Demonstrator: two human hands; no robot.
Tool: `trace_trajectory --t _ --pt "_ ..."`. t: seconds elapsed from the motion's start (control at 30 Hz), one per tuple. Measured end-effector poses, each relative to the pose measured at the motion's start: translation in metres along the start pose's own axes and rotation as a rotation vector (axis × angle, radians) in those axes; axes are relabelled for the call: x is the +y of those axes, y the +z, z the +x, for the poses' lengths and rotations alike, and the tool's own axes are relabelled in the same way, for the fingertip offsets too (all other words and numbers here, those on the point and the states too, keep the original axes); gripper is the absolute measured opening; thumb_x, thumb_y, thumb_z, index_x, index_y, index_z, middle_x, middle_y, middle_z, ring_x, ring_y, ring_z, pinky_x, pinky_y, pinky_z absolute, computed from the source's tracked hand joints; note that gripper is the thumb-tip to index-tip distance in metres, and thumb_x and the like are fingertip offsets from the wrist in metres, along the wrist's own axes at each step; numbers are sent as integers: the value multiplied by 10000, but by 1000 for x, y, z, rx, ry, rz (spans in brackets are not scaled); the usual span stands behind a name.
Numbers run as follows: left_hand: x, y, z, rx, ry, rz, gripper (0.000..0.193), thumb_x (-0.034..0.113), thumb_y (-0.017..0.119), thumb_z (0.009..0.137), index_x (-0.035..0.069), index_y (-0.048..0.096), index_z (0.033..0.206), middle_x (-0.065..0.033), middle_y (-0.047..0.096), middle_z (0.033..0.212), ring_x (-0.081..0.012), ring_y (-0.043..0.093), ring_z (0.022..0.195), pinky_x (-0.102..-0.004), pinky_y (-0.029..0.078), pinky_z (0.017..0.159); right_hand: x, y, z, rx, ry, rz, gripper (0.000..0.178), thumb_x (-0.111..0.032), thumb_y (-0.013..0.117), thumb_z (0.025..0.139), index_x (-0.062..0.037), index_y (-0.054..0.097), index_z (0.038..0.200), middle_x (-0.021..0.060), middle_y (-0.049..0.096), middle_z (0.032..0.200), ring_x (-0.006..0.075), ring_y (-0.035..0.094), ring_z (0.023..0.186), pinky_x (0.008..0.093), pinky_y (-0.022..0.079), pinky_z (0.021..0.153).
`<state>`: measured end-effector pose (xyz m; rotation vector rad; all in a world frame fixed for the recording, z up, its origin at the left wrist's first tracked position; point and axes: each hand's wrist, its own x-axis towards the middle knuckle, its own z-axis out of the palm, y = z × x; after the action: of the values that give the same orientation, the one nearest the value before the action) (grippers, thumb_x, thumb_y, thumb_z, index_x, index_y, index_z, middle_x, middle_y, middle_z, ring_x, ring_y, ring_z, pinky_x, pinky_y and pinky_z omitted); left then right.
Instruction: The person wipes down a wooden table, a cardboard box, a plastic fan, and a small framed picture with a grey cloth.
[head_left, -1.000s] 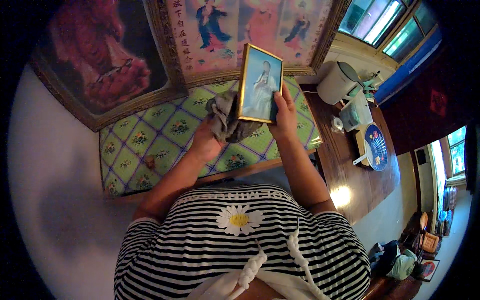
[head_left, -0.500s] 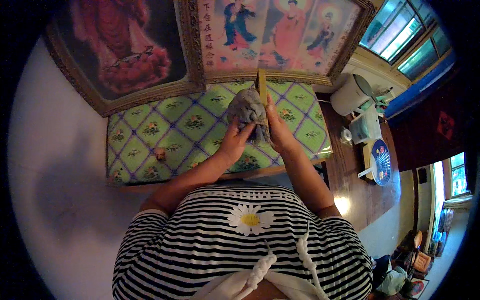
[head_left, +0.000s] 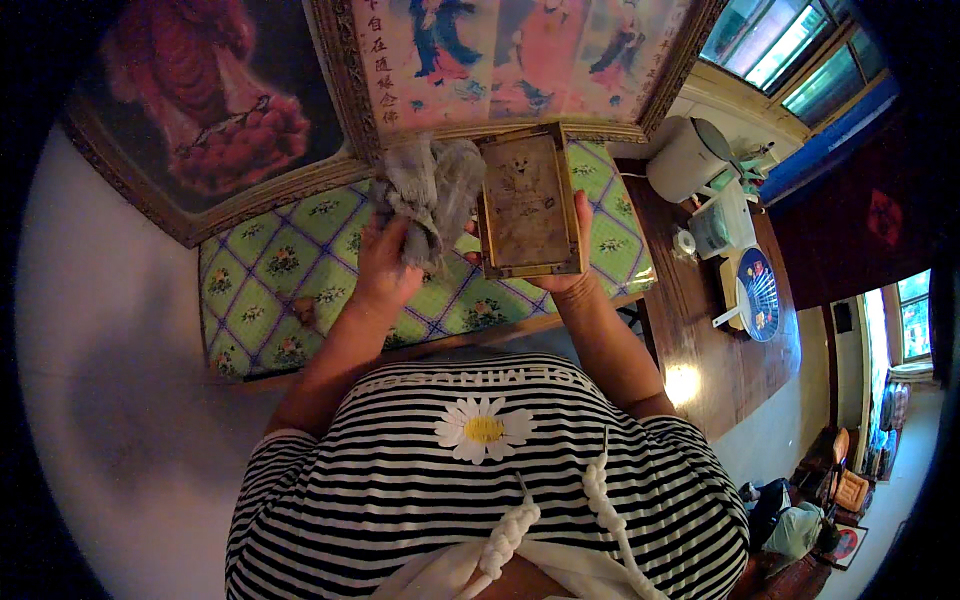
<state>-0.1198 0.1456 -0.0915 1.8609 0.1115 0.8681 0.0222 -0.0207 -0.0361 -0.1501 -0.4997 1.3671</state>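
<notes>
My left hand [head_left: 388, 268] is closed on a crumpled grey cloth [head_left: 432, 190], which hangs just left of a shallow wooden frame [head_left: 530, 205]. That frame has a raised yellowish-brown rim and a worn brown panel with a faint drawn figure, its broad face turned up. My right hand [head_left: 574, 278] grips it from beneath and along the right edge, and some fingertips show at its left side. Cloth and frame are both held above a table cover [head_left: 440, 305] in green with purple lattice and flower clusters.
Two large ornate picture frames [head_left: 345, 100] stand at the table's back. A small brownish object [head_left: 304, 308] lies on the cover at left. On the brown wooden table to the right are a white cylindrical container [head_left: 688, 160], a clear plastic box [head_left: 724, 222] and a blue patterned fan [head_left: 760, 295].
My left hand has drawn the cloth away to the left of the frame. The frame, earlier seen edge-on, now shows its broad face. My view has shifted slightly.
</notes>
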Motion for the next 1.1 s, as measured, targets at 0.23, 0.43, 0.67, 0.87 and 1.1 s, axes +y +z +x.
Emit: trace_trajectory --t 0.23,0.43,0.67,0.87,1.1 --pt "72 14 49 -8 -148 -258 356 93 590 755 11 490 1087 -128 558 1012 -263 532 945 -330 434 770 7 -7 -2 -19 -34 149 810 -616 518 715 -110 313 1313 143 398 1286 333 428 1141 572 319 930" --pt "77 37 37 -176 263 523 408 183 641 671 29 532 1032 -175 541 1020 -372 502 909 -432 397 821 10 4 3 431 -215 -305 662 -559 409 805 -78 389 1259 128 474 1216 282 472 1098 430 396 916" --pt "41 13 -4 -376 99 -52 481 155 654 677 29 502 1116 -135 523 1113 -327 511 990 -420 403 873 -14 -12 -9 206 -251 69 695 -588 409 779 -80 420 1252 165 469 1226 323 438 1133 466 328 966" --pt "29 -12 22 57 -312 -1334 527 266 571 786 41 411 1234 -111 471 1210 -268 438 1131 -436 358 952 -21 -7 -20 -75 -196 138 925 -666 504 675 -113 223 1361 208 281 1351 428 361 1165 613 286 912" --pt "11 -14 29 13 -345 -1347 518 295 508 828 25 392 1254 -122 432 1262 -279 388 1179 -437 293 1002 -46 -4 -65 -41 -343 141 981 -681 544 647 -119 189 1368 218 262 1354 433 340 1179 632 267 923"
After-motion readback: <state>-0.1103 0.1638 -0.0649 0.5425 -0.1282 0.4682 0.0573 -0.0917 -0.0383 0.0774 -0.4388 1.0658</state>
